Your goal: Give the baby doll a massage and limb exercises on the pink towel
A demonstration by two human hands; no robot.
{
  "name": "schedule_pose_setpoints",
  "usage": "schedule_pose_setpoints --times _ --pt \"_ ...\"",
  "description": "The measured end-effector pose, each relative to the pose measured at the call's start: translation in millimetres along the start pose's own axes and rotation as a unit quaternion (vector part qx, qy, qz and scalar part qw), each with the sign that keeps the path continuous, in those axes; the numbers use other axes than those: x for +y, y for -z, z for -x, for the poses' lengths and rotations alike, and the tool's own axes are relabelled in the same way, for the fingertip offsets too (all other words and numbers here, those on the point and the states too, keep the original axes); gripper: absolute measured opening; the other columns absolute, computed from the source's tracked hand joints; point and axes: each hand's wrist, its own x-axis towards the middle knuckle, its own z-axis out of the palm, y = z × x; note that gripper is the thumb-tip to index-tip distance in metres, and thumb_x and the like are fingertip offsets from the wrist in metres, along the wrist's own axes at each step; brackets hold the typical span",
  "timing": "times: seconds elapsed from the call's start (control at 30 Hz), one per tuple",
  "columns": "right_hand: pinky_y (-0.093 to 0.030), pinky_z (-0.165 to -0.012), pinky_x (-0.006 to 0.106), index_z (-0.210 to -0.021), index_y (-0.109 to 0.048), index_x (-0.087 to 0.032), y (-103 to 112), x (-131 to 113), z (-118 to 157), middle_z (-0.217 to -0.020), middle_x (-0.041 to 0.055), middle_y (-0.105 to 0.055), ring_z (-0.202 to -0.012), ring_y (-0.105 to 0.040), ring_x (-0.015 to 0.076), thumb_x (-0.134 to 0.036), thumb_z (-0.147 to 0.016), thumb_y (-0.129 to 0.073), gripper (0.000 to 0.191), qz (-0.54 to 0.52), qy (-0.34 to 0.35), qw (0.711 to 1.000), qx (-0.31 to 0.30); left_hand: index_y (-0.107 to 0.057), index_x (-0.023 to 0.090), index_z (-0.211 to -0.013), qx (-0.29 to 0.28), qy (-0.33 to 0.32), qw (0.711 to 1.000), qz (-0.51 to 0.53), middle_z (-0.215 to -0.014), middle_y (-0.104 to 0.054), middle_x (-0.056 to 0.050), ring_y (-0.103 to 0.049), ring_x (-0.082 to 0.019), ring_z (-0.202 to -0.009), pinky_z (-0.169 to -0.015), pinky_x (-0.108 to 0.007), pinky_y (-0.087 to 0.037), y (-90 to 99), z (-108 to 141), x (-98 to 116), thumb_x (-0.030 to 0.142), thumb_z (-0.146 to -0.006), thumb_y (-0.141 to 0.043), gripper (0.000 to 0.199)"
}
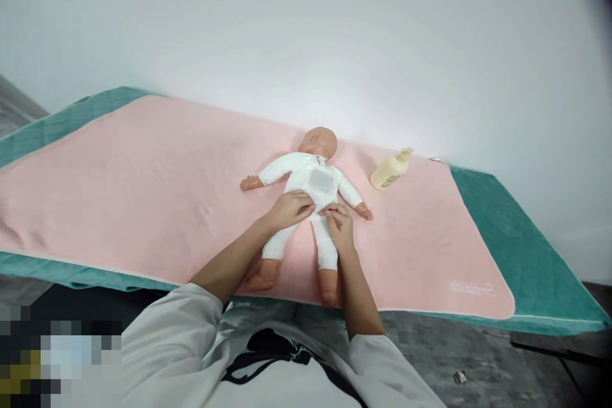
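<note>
A baby doll (320,180) with a white cloth body lies on its back on a pink mat (191,166), its bare head toward the wall and its feet toward me. My left hand (291,209) rests on the left of its lower belly, fingers pinched together. On the other side of the belly is my right hand (338,222), its thumb and fingers also pressed together. The fingertips of both hands are close to each other on the cloth. Whatever they pinch is too small to make out.
A pale yellow pump bottle (389,170) stands on the mat right of the doll. Green quilted cover (507,229) shows around the mat. A white wall (306,32) rises behind. A small object (459,377) lies on the grey floor.
</note>
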Motion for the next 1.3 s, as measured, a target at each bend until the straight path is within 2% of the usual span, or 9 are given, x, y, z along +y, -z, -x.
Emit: schedule_pose_setpoints --times 0.23,0.37,0.53,0.77,1.0,1.3 --pt "-0.050 -0.087 0.038 -0.088 -0.077 -0.024 0.5 1.4 0.7 -0.092 0.0054 -0.069 -0.094 -0.062 0.0197 -0.032 -0.095 -0.051 0.028 -0.037 -0.001 0.999 -0.013 -0.062 0.019 -0.077 0.004 -0.004 1.000 -0.002 -0.076 -0.066 -0.004 -0.061 -0.018 -0.078 -0.075 -0.032 -0.048 1.9 0.4 0.9 0.029 -0.097 -0.043 0.029" --pt "-0.050 -0.089 0.039 -0.091 -0.078 -0.025 0.8 0.2 2.4 -0.093 0.0057 -0.069 -0.095 -0.062 0.0202 -0.032 -0.095 -0.051 0.028 -0.036 0.017 0.999 0.005 -0.064 0.018 -0.081 0.040 -0.017 0.999 0.004 -0.077 -0.067 -0.005 -0.059 -0.018 -0.078 -0.075 -0.032 -0.048 2.7 2.5 -0.7 0.029 -0.098 -0.042 0.030" --pt "-0.048 -0.098 0.044 -0.102 -0.075 -0.026 1.2 0.8 4.2 -0.106 0.0072 -0.067 -0.106 -0.061 0.0222 -0.032 -0.096 -0.049 0.028 -0.024 0.025 0.999 0.016 -0.068 0.019 -0.087 0.072 -0.021 0.997 0.012 -0.090 -0.070 -0.007 -0.059 -0.019 -0.087 -0.081 -0.036 -0.048 2.3 3.5 -3.8 0.031 -0.096 -0.045 0.027" --pt "-0.042 -0.104 0.045 -0.111 -0.072 -0.029 1.8 5.1 3.7 -0.117 0.0061 -0.064 -0.116 -0.056 0.0228 -0.034 -0.096 -0.048 0.028 0.020 0.033 0.999 0.001 -0.070 0.020 -0.089 0.060 -0.007 0.998 0.002 -0.097 -0.071 -0.006 -0.060 -0.020 -0.093 -0.086 -0.038 -0.046 -0.8 2.5 -5.2 0.030 -0.096 -0.046 0.026" --pt "-0.043 -0.102 0.043 -0.106 -0.074 -0.026 0.3 2.9 0.9 -0.111 0.0066 -0.067 -0.112 -0.058 0.0217 -0.035 -0.098 -0.046 0.030 0.016 0.001 1.000 -0.005 -0.070 0.020 -0.091 0.021 -0.008 1.000 -0.006 -0.100 -0.071 -0.005 -0.063 -0.020 -0.096 -0.090 -0.038 -0.047 -3.9 1.3 -8.4 0.027 -0.095 -0.048 0.023" --pt "-0.045 -0.102 0.043 -0.103 -0.074 -0.026 -1.1 3.2 -0.2 -0.109 0.0060 -0.068 -0.109 -0.059 0.0213 -0.034 -0.097 -0.048 0.028 0.012 -0.007 1.000 -0.008 -0.071 0.020 -0.090 0.001 0.004 1.000 -0.010 -0.099 -0.071 -0.006 -0.063 -0.020 -0.096 -0.093 -0.040 -0.047 -2.8 0.5 -6.8 0.027 -0.094 -0.047 0.025"
